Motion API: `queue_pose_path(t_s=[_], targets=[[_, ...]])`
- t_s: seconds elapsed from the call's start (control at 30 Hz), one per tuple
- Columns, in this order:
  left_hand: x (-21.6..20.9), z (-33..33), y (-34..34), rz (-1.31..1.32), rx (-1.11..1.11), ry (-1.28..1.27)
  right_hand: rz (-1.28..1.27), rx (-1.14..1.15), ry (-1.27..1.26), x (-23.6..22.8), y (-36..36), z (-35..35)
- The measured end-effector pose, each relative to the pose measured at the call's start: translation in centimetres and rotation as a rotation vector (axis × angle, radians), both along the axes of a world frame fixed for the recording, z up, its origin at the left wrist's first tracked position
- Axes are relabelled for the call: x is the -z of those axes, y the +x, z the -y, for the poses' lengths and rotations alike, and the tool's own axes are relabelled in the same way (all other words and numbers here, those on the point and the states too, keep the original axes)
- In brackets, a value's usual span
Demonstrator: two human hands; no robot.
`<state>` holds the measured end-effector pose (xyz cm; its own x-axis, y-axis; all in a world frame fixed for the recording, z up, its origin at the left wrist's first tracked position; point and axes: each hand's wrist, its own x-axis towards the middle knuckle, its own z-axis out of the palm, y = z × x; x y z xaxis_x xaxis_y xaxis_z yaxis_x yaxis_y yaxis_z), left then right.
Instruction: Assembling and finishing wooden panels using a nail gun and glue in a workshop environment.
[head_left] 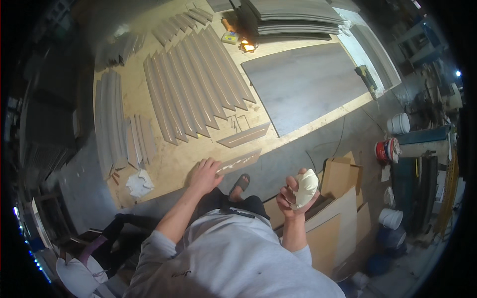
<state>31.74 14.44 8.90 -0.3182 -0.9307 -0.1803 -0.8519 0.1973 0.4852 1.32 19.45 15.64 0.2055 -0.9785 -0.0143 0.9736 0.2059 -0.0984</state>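
My left hand (204, 174) grips the left end of a short grey-brown strip (242, 161) at the table's near edge. A squiggle of white paste runs along the strip's face. Off the table to the right, my right hand (294, 197) is wrapped round a plump, cream-white pouch (305, 188), with the fingers curled against its left side. Just beyond the held strip lies another angled-end strip (243, 135) with a thin pale line along it. Farther back, several long strips (196, 84) lie side by side, each with a similar line.
A large grey panel (305, 82) lies on the right of the table (171, 181), below a panel stack (293, 17). Stacked strips (110, 119) and crumpled white paper (140, 183) are at left. Cardboard (343, 174) and buckets (391, 218) stand right; a person (82, 270) is lower left.
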Motion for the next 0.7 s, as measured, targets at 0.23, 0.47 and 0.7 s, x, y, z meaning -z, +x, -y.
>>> queue_pose_path(t_s=[0.23,0.47,0.7], targets=[[0.5,3.7,-5.1,0.009,-0.017,-0.234,0.006,0.09,-0.025,-0.5,-1.4,-2.3],[-0.5,5.5,-0.1,-0.052,-0.116,-0.112,0.006,0.194,-0.023,0.4,-1.0,-2.0],[0.3,11.7,15.5,-0.03,-0.456,-0.334,0.021,0.089,0.045,-0.3,5.4,5.9]])
